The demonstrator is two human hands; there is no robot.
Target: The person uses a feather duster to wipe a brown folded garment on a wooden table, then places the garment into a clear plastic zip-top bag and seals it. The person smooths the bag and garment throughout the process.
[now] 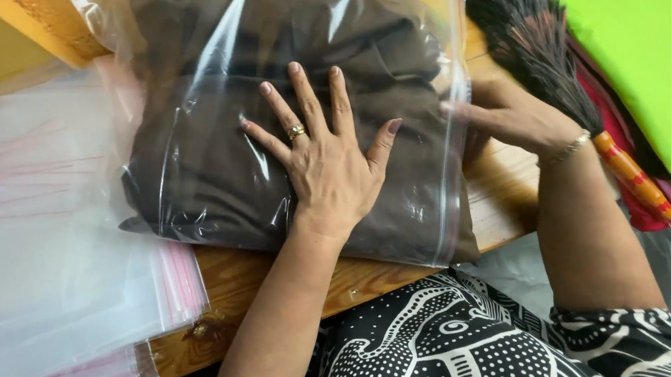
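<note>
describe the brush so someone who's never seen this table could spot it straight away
Start at the wooden table and go to its right edge, where folded cloths are stacked, the lime green cloth on top. The brush lies along that stack's left side, just beyond the right hand. It alone has a fan of dark bristles and an orange handle.

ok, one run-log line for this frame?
left hand: flat on clear plastic zip bag of dark brown cloth | right hand: at bag's zip edge | surface: wooden table
</note>
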